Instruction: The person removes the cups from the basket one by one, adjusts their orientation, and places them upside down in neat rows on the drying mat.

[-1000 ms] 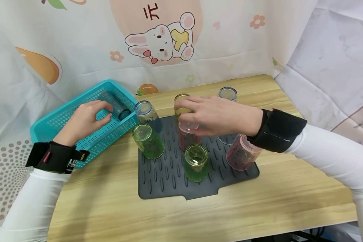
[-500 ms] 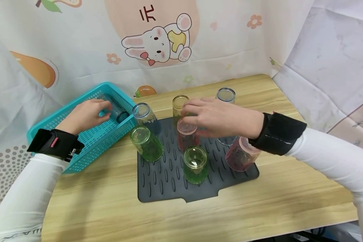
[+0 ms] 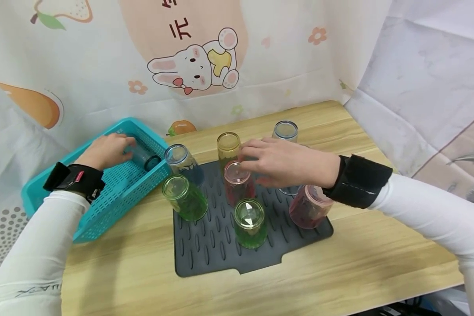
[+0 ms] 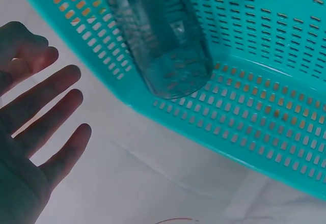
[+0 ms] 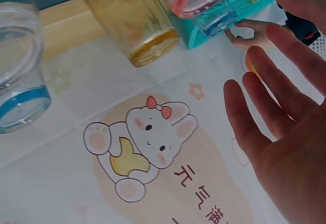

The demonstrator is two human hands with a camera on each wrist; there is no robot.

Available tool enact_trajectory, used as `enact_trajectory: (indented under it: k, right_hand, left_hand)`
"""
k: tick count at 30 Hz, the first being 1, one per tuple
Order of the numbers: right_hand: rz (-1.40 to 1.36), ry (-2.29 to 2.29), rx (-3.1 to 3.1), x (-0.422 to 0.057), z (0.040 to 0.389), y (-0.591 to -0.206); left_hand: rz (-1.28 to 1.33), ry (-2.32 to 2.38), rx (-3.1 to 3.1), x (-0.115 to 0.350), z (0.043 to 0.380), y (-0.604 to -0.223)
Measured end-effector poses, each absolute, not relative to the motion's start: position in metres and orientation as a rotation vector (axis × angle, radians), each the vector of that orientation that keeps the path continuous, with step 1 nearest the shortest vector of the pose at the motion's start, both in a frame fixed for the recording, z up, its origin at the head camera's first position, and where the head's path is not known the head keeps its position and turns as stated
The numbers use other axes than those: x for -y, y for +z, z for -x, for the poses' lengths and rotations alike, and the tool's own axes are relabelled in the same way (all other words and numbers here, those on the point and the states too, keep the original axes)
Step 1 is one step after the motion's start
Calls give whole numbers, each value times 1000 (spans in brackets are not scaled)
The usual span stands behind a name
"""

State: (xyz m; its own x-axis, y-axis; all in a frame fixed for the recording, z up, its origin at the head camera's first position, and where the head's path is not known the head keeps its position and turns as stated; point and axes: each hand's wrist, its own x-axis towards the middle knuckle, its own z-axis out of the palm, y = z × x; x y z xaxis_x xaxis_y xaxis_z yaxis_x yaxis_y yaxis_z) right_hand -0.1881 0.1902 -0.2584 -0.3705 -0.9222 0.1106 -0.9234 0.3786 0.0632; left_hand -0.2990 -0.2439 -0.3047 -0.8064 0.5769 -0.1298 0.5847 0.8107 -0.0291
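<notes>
My left hand (image 3: 108,150) hovers over the turquoise basket (image 3: 102,219), fingers relaxed and holding nothing. Next to its fingertips a dark-ended bluish glass vessel (image 3: 142,158) lies on its side inside; the left wrist view shows a gap between the fingers and this vessel (image 4: 163,40). Held over the dark grey mat (image 3: 217,259), my right hand (image 3: 280,162) has loosely spread fingers with nothing in them. Its fingertips overlap the edge of the middle pink glass (image 3: 238,180) in the head view. A yellow glass (image 3: 228,147) stands just behind that one.
A blue glass (image 3: 183,164) and a green glass (image 3: 185,197) stand on the mat's left side. Another green glass (image 3: 250,224) is in front, a pink glass (image 3: 310,206) on the right, and a clear glass (image 3: 285,131) at the back. A printed curtain (image 3: 276,61) hangs behind the table.
The head view has tilted, so the scene sits lower and further left. My right hand has drawn rightward off the middle pink glass and yellow glass. My left hand stays over the basket.
</notes>
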Motion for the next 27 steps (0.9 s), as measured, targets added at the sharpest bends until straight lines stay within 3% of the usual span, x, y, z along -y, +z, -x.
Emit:
enact_trajectory:
  k: [16, 27]
  right_hand:
    - [-1689, 57, 2480, -198, 192, -268]
    - [-1666, 44, 2469, -204, 193, -271]
  left_hand:
    - [-938, -253, -2818, 238, 311, -351]
    - [-824, -248, -2720, 239, 318, -360]
